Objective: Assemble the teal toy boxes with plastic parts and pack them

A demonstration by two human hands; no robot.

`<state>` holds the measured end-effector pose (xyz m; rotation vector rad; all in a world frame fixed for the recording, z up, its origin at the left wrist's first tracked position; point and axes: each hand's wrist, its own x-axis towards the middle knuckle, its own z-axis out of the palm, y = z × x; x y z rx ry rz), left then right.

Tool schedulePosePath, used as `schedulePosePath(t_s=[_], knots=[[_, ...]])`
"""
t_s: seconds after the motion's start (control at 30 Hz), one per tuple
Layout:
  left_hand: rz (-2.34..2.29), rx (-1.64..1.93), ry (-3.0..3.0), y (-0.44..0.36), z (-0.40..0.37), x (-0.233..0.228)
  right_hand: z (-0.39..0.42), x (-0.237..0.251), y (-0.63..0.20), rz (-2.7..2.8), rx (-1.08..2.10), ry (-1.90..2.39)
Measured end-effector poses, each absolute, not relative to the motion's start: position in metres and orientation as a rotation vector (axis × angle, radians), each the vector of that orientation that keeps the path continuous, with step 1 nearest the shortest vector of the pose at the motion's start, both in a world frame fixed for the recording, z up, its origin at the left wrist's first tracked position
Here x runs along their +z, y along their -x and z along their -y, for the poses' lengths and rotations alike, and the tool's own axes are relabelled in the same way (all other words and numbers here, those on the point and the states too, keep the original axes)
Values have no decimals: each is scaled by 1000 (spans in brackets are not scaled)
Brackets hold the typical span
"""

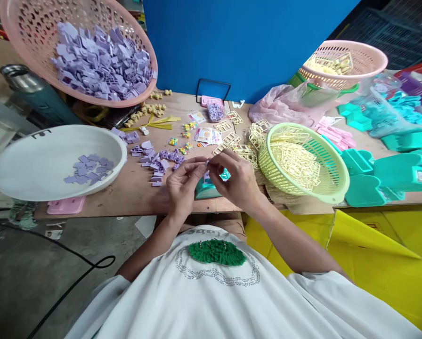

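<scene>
My left hand (pixel 184 184) and my right hand (pixel 235 178) meet at the front edge of the table, fingertips pinched together. Between them is a tiny pale piece (pixel 207 162), mostly covered by the fingers, its kind not clear. Right below the hands sits a teal plastic part (pixel 204 189), partly hidden by them. Loose purple plastic pieces (pixel 158 162) lie just left of my left hand. Beyond the fingers are printed cards (pixel 207 135) and small multicoloured pieces (pixel 186 134). Cream plastic frames (pixel 231 139) are scattered past my right hand.
A white bowl (pixel 23 155) with purple pieces and a tilted pink basket (pixel 16 23) stand left, near a flask (pixel 48 101). At right are a yellow-green basket (pixel 333 188) of cream frames and teal parts (pixel 394 174). A blue panel (pixel 239 42) rises behind.
</scene>
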<state>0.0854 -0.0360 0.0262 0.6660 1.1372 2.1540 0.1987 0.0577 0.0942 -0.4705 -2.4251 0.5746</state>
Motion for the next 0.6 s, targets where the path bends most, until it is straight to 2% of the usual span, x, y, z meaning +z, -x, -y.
schedulePosePath(t_s=[0.13,0.23,0.6], knots=[[-1579,1863,-1204,-75,44,-6,-84,96,-204,2608,991,684],[-1773,1645,-1352,-79,43,-29,-102,100,-200,2749,1134,844],[-1866,1770,-1362,-105,28,-42,-117,121,-176,2984,1374,1198]])
